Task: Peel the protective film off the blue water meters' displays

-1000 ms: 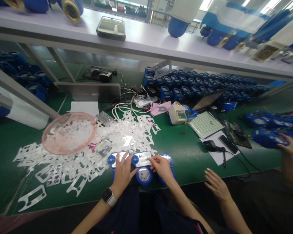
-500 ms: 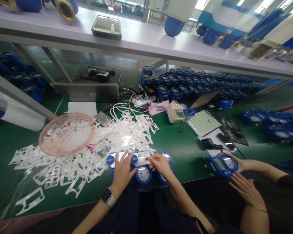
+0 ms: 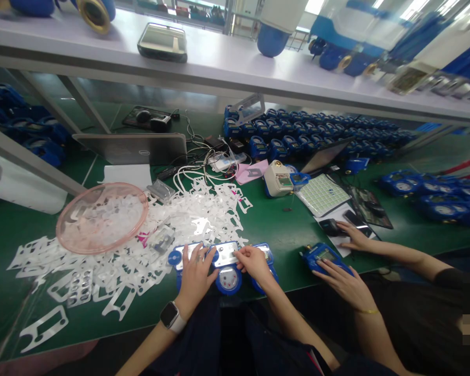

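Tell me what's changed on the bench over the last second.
The co-worker's blue meter came left from the far-right meters and now lies on the green bench, nearer you. Their banded hand rests on it; their other hand let go and moved to the black corded device. Your left hand and right hand stayed at the trio of blue meters.

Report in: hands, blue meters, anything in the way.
Left hand spread over left meter and edge of middle meter. Right hand at middle meter's silver plate, grip unclear. White cutouts piled just beyond; nothing seen blocking either hand.
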